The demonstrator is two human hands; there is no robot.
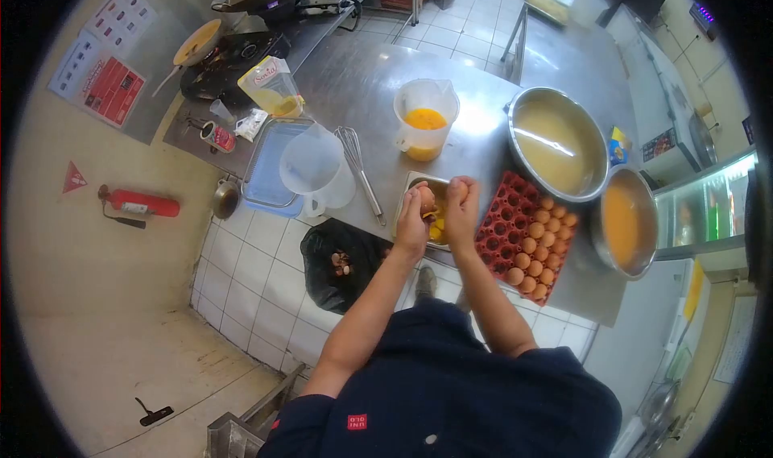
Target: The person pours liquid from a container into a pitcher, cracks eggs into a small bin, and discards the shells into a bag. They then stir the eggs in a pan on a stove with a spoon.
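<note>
Over a metal pan (412,181) at the table's front edge, my left hand (412,231) is wrapped round a brown egg (426,199). My right hand (462,216) is beside it, its fingers closed on another egg (459,188). Yellow yolks (436,231) lie in the pan between my wrists. To the right of my right hand, a red egg tray (500,226) has empty cups on its left and several brown eggs (541,253) on its right.
A jug (425,120) with orange liquid, a whisk (362,172), an empty jug (312,161) and two large bowls (555,140) (626,224) of liquid stand on the steel table (354,87). Below the front edge, a black bag (322,273) holds eggshells.
</note>
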